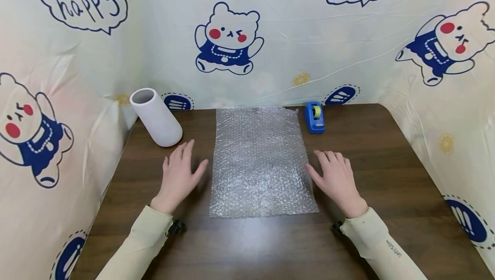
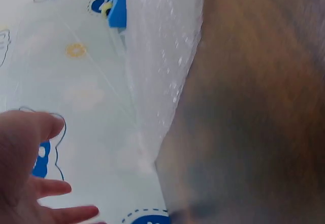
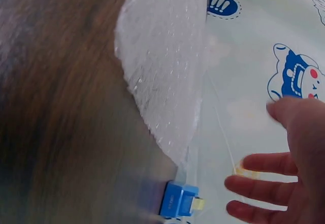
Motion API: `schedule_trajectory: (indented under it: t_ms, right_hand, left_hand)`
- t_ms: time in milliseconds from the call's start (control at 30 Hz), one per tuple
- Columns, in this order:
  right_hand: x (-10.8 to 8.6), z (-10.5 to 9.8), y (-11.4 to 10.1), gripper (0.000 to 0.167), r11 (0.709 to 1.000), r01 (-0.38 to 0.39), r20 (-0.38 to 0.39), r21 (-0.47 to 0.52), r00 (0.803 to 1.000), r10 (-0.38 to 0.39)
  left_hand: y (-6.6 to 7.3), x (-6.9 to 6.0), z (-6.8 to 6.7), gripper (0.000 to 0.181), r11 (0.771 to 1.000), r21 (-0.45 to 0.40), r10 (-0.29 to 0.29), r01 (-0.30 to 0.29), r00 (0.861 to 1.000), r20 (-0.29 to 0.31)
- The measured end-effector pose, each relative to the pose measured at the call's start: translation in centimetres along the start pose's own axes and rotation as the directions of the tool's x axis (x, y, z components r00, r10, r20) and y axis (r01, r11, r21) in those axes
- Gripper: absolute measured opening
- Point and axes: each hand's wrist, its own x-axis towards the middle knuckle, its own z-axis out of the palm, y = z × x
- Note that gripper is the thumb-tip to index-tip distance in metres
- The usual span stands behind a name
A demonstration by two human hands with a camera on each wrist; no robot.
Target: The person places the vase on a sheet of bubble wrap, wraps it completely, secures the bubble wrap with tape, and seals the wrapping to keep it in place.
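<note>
Entry, with clock directions taken from the middle of the sheet as the head view shows it.

Item one: we record a clear, glossy, rectangular sheet of bubble wrap [image 1: 263, 164], spread at the centre of a dark brown wood-grain worktop [image 1: 386, 155], its far edge close to the worktop's back edge.

Item two: at ten o'clock we list a white, smooth, cylindrical vase [image 1: 160, 121] with a round hollow mouth, well apart from the sheet.

Item three: at two o'clock we list a small blue plastic tape dispenser [image 1: 315, 126] carrying a yellowish roll of tape [image 1: 316, 112], just beside the sheet's far corner.

Hands: we note two bare hands, well apart from each other. The left hand [image 1: 178, 179] lies at nine o'clock, fingers spread and thumb held away, between the vase and the sheet and near both. The right hand [image 1: 337, 179] lies at three o'clock, fingers extended, thumb parted from them and pointing at the sheet's edge; in the head view the thumb tip appears to meet that edge, and we cannot tell whether they touch.

Dress: we count two cream sleeves [image 1: 141, 237], the right one bearing small dark lettering.

Surround: we catalogue a pale printed cloth [image 1: 294, 43] behind and at both sides, with winking white bears [image 1: 230, 35] in blue clothes, "happy" speech bubbles [image 1: 85, 4], orange slices and blue ovals.
</note>
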Motion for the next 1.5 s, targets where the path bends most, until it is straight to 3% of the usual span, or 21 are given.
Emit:
schedule_trajectory:
  t_ms: [67, 133, 267, 367, 533, 733, 900, 967, 1067, 1233, 1500]
  right_hand:
    - [0.0, 0.0, 0.0, 0.036, 1.0, 0.029, -0.046, 0.012, 0.999, -0.028]
    - [0.1, -0.1, 0.0, 0.026, 0.998, 0.053, -0.079, 0.022, 0.996, -0.051]
    - [0.3, -0.2, 0.0, 0.022, 0.997, 0.073, -0.099, 0.032, 0.993, -0.07]
    - [0.4, -0.3, -0.1, 0.021, 0.997, 0.077, -0.094, 0.028, 0.993, -0.074]
    - [0.4, -0.3, -0.2, 0.02, 0.997, 0.076, -0.072, 0.019, 0.995, -0.075]
    - [0.4, -0.2, -0.3, 0.02, 0.998, 0.07, -0.047, 0.01, 0.996, -0.069]
    - [0.4, 0.0, -0.2, 0.021, 0.998, 0.068, -0.029, 0.015, 0.997, -0.067]
    - [0.4, 0.0, -0.3, 0.021, 0.998, 0.066, -0.019, 0.017, 0.998, -0.066]
    - [0.4, 0.1, -0.3, 0.022, 0.998, 0.064, -0.002, 0.018, 0.998, -0.064]
    - [0.2, 0.1, -0.2, 0.021, 0.998, 0.066, -0.003, 0.013, 0.998, -0.066]
    - [0.1, 0.3, -0.1, 0.02, 0.998, 0.067, -0.007, 0.004, 0.998, -0.067]
  left_hand:
    - [-0.3, 0.6, -0.4, 0.059, 0.998, -0.065, -0.012, 0.007, 0.997, -0.08]
    - [-0.7, 1.4, -0.9, 0.049, 0.993, -0.118, -0.029, 0.009, 0.985, -0.17]
    - [-1.9, 2.9, -2.2, 0.042, 0.976, -0.216, -0.086, 0.012, 0.938, -0.335]
    - [-3.0, 4.1, -3.4, 0.045, 0.964, -0.265, -0.142, 0.031, 0.901, -0.409]
    - [-4.9, 6.2, -5.1, 0.06, 0.934, -0.327, -0.284, 0.145, 0.857, -0.43]
    - [-7.2, 8.4, -6.3, 0.094, 0.846, -0.443, -0.462, 0.297, 0.823, -0.33]
    - [-8.8, 9.9, -6.5, 0.113, 0.774, -0.503, -0.535, 0.385, 0.822, -0.194]
    - [-9.2, 10.2, -6.3, 0.112, 0.765, -0.515, -0.533, 0.387, 0.829, -0.168]
    - [-9.6, 10.4, -5.8, 0.11, 0.766, -0.524, -0.517, 0.373, 0.841, -0.158]
    - [-10.1, 10.7, -5.0, 0.103, 0.787, -0.528, -0.475, 0.321, 0.86, -0.185]
    - [-10.6, 10.9, -4.2, 0.103, 0.784, -0.54, -0.47, 0.305, 0.861, -0.196]
